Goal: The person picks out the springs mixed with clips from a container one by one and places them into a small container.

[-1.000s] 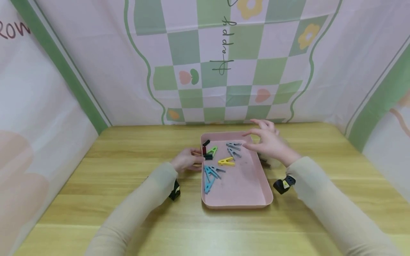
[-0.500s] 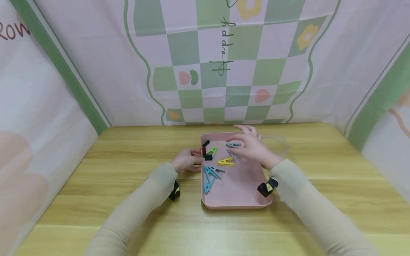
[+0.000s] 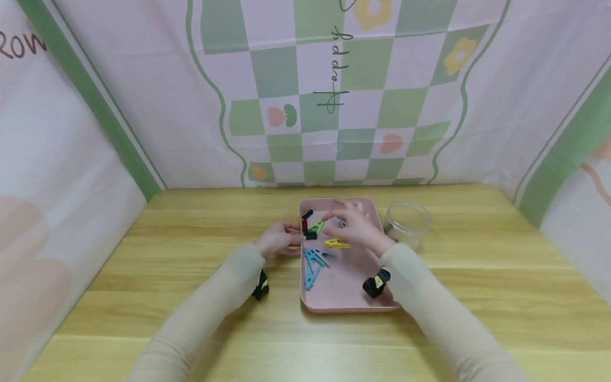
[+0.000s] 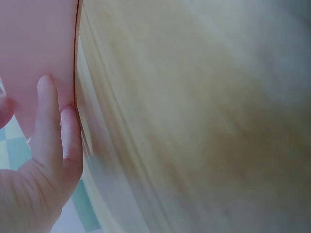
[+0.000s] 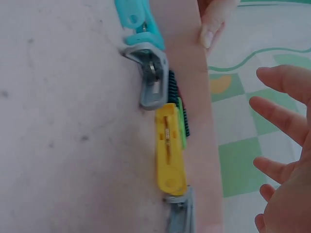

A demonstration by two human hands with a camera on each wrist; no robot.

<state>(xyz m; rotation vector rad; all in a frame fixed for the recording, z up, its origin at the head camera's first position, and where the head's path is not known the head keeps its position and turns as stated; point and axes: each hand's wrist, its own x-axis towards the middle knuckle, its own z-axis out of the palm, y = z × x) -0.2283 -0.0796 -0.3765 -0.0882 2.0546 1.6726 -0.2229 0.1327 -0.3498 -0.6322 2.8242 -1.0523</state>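
Observation:
A pink tray (image 3: 348, 302) lies mid-table with loose clothespins in it: black (image 3: 307, 214), green (image 3: 316, 226), yellow (image 3: 337, 243), blue (image 3: 312, 263) and grey (image 3: 328, 253). My right hand (image 3: 346, 220) hovers over the tray's far end with fingers spread, holding nothing, closest to the green pin. In the right wrist view the yellow pin (image 5: 170, 150) lies along the tray wall beside grey (image 5: 150, 73) and blue (image 5: 138, 19) ones, with my spread fingers (image 5: 284, 121) above. My left hand (image 3: 279, 239) rests against the tray's left wall, fingers (image 4: 48, 126) straight along it.
A clear plastic jar (image 3: 407, 223) stands just right of the tray. The wooden table (image 3: 191, 297) is walled by a pink and green checked cloth backdrop (image 3: 334, 106) at the back and both sides.
My right hand has moved left from above the jar to over the tray's far end near the green pin, uncovering the jar. The left hand has stayed at the tray wall.

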